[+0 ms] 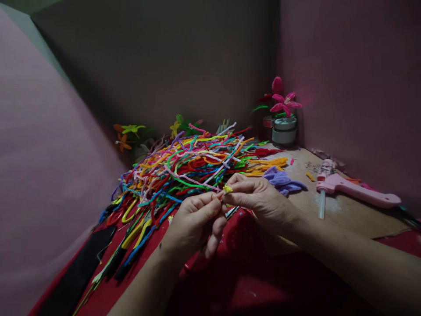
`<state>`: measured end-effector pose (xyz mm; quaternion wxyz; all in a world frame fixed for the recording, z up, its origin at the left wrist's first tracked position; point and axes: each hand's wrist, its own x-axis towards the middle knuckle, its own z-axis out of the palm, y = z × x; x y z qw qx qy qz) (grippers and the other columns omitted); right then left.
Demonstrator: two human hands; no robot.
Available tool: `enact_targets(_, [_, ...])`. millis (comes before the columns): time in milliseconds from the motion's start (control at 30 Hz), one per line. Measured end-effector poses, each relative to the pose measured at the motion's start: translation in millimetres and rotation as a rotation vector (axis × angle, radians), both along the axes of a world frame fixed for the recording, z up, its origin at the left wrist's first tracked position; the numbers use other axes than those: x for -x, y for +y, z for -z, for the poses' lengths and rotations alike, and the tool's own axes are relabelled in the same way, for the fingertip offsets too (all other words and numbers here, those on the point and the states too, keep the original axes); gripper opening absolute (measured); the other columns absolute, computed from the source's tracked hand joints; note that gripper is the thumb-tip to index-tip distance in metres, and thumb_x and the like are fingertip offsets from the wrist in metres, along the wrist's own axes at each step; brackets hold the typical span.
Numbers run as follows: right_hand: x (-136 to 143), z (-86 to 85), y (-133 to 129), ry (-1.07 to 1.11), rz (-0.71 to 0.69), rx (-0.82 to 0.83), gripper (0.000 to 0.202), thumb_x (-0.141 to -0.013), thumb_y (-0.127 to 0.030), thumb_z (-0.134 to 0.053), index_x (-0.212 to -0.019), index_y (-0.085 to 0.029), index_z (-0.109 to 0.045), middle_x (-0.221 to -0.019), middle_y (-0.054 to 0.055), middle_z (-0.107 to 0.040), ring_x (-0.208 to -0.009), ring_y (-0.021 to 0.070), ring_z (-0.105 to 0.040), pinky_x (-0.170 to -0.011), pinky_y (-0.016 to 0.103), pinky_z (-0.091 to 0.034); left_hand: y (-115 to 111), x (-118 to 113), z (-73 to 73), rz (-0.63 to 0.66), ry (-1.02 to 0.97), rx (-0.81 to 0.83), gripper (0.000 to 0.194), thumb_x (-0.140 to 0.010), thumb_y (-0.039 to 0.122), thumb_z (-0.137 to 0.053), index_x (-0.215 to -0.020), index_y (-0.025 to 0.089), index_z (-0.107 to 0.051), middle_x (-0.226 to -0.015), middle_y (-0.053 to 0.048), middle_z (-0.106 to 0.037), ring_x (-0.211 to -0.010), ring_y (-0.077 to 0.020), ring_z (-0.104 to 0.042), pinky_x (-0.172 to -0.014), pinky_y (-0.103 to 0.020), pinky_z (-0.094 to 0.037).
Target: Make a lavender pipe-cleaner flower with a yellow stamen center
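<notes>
Both hands meet near the middle of the head view, fingertips close together. My right hand pinches a small bunch of yellow stamens between thumb and forefinger. Just left of it, my left hand is closed, thumb against forefinger, around a thin reddish piece just below the yellow tips; the rest of that piece is hidden by the fingers. Behind the hands lies a large heap of colourful pipe cleaners.
A pink glue gun lies on a board at the right, near purple fuzzy pieces. Behind stands a pot with a pink flower. Yellow-handled pliers and a black flat object lie at left.
</notes>
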<state>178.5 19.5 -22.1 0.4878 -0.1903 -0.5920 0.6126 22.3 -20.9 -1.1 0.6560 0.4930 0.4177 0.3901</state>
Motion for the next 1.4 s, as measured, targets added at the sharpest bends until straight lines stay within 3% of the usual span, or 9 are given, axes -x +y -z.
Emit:
enact_targets(167, [-0.7, 1.6, -0.8, -0.128, 0.162, -0.045, 0.016, -0.075, -0.030, -0.062, -0.064, -0.020, -0.069, -0.073, 0.000, -0.049, -0.078, 0.0136, -0.045, -0.073, 0.030, -0.036, -5.6, -9.1, 5.5, -0.297, 0.518, -0.441, 0.014, -0.077, 0.031, -0.057, -0.080, 0.017, -0.057, -0.059, 0.001, -0.057, -0.047, -0.0097, -0.054, -0.046, -0.018, -0.042])
enact_targets(233, [0.4, 1.2, -2.0, -0.142, 0.187, -0.049, 0.015, -0.074, -0.030, -0.062, -0.065, -0.020, -0.069, -0.073, 0.001, -0.050, -0.077, 0.0137, -0.045, -0.072, 0.030, -0.036, -6.7, -9.3, 9.0, -0.375, 0.629, -0.614, 0.011, -0.076, 0.026, -0.058, -0.083, 0.018, -0.061, -0.058, 0.002, -0.055, -0.048, -0.0084, -0.050, -0.049, -0.018, -0.039])
enact_targets(300, [2.0, 0.2, -2.9, -0.131, 0.160, -0.020, 0.016, -0.074, -0.031, -0.061, -0.067, -0.019, -0.069, -0.071, 0.000, -0.052, -0.072, 0.0127, -0.046, -0.067, 0.029, -0.036, -5.9, -7.6, 10.5, -0.394, 0.648, -0.668, 0.011, -0.078, 0.025, -0.055, -0.083, 0.019, -0.063, -0.055, 0.003, -0.053, -0.045, -0.0078, -0.047, -0.048, -0.018, -0.037])
enact_targets(500, [4.7, 0.3, -0.4, -0.014, -0.121, 0.243, 0.020, -0.075, -0.033, -0.058, -0.081, -0.015, -0.066, -0.061, -0.002, -0.054, -0.052, 0.0078, -0.043, -0.055, 0.026, -0.034, 1.1, -1.4, 6.1, -0.359, 0.473, -0.450, 0.014, -0.078, 0.031, -0.054, -0.078, 0.018, -0.059, -0.051, 0.005, -0.050, -0.041, -0.0085, -0.045, -0.041, -0.018, -0.036])
enact_targets(667, [2.7, 1.8, 0.6, 0.057, -0.170, 0.387, 0.026, -0.065, -0.014, -0.056, -0.090, -0.017, -0.062, -0.073, 0.001, -0.060, -0.049, 0.0083, -0.047, -0.050, 0.024, -0.035, -0.2, -1.8, 7.0, -0.350, 0.587, -0.517, 0.012, -0.078, 0.028, -0.055, -0.075, 0.018, -0.061, -0.049, 0.004, -0.051, -0.040, -0.0070, -0.043, -0.042, -0.017, -0.035])
enact_targets(800, [1.7, 0.3, 0.7, -0.052, -0.148, 0.246, 0.019, -0.065, -0.013, -0.050, -0.077, -0.015, -0.065, -0.060, -0.001, -0.051, -0.050, 0.0074, -0.039, -0.048, 0.022, -0.031, -4.4, -6.6, 8.4, -0.359, 0.548, -0.540, 0.010, -0.077, 0.026, -0.056, -0.076, 0.019, -0.063, -0.045, 0.006, -0.047, -0.036, -0.0056, -0.040, -0.039, -0.016, -0.032])
enact_targets(967, [2.1, -0.8, -1.0, -0.164, 0.101, -0.068, 0.020, -0.070, -0.011, -0.049, -0.063, -0.018, -0.066, -0.070, 0.000, -0.053, -0.069, 0.0124, -0.048, -0.066, 0.027, -0.037, -5.8, -6.7, 1.0, -0.266, 0.440, -0.339, 0.014, -0.078, 0.029, -0.055, -0.072, 0.017, -0.057, -0.047, 0.006, -0.048, -0.031, -0.0041, -0.041, -0.032, -0.014, -0.028])
enact_targets(1133, [3.2, 0.0, -9.2, -0.035, 0.050, 0.024, 0.015, -0.075, -0.019, -0.056, -0.064, -0.019, -0.066, -0.076, 0.000, -0.054, -0.076, 0.0129, -0.048, -0.075, 0.028, -0.036, -5.2, -1.9, -7.5, -0.115, 0.162, -0.082, 0.017, -0.080, 0.031, -0.053, -0.074, 0.015, -0.052, -0.049, 0.004, -0.054, -0.027, -0.0060, -0.045, -0.026, -0.014, -0.033])
enact_targets(1400, [7.5, 6.2, -7.3, 0.062, -0.052, 0.166, 0.015, -0.074, -0.029, -0.063, -0.066, -0.016, -0.067, -0.073, 0.000, -0.055, -0.070, 0.0104, -0.048, -0.070, 0.027, -0.036, 0.0, -1.9, 6.3, 0.023, -0.244, 0.072, 0.017, -0.084, 0.025, -0.047, -0.078, 0.012, -0.056, -0.047, 0.003, -0.056, -0.022, -0.0058, -0.044, -0.020, -0.011, -0.031])
